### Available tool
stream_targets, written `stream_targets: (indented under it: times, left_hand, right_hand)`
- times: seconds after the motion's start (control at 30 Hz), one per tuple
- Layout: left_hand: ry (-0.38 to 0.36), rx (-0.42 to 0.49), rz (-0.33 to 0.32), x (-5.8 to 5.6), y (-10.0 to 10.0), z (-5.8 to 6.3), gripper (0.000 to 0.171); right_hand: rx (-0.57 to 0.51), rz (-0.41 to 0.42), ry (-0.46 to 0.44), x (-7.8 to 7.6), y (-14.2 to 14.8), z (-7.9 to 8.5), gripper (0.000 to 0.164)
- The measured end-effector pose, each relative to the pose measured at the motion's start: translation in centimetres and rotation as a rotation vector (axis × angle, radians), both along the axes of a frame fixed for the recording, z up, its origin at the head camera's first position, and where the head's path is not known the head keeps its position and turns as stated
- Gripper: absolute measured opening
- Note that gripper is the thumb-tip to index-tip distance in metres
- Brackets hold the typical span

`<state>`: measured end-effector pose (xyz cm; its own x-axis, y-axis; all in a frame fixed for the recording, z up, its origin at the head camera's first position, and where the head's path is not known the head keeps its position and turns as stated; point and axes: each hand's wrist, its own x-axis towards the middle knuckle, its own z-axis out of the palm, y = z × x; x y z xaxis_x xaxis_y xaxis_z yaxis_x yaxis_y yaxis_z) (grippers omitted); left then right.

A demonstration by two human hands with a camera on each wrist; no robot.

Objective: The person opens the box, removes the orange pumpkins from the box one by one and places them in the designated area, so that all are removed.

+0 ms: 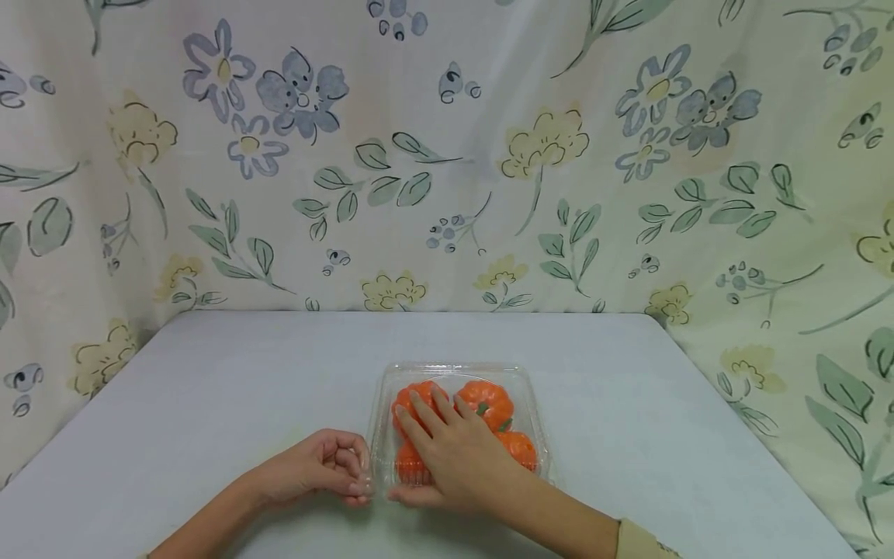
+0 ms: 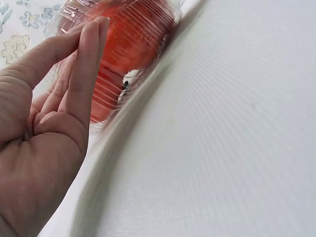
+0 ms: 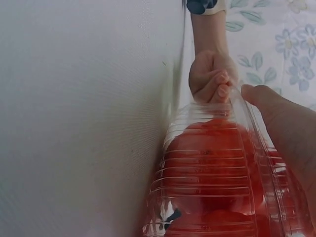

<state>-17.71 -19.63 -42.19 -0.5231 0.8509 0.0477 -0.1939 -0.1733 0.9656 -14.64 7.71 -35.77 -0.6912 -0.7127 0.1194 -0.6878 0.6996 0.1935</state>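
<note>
Clear container [image 1: 454,366], one: on the desk [image 1: 244,373], roughly midway between left and right edges; its walls group orange pumpkins [image 1: 493,397]. Right hand [image 1: 461,458]: laid across the top, fingers slightly apart, presumably steadying it. Left hand [image 1: 328,467]: at the container's left side, thumb and fingertip together, apparently clamped on its rim, a likely easy grip.

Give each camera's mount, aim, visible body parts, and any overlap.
Head: worn on the head, facing forward and down at the clear plastic clamshell of orange pumpkins; left hand and right hand show.
Left wrist: worn there, facing the left hand, clamshell beyond.
Right wrist: worn there, facing the clamshell; right thumb, left hand show.
Wrist views share: clamshell, left hand.
</note>
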Motion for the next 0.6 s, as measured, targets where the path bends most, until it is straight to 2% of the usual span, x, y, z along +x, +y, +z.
stream_targets:
  times: [0.37,0.6]
  left_hand:
    - [-0.049,0.005,-0.002,0.17,-0.13,-0.5,0.022]
    - [-0.061,0.009,-0.01,0.09,-0.04,-0.59,0.022]
  right_hand:
    - [-0.026,0.004,-0.02,-0.13,0.31,-0.01,0.093]
    - [-0.127,0.014,-0.11,-0.49,0.91,0.4,0.08]
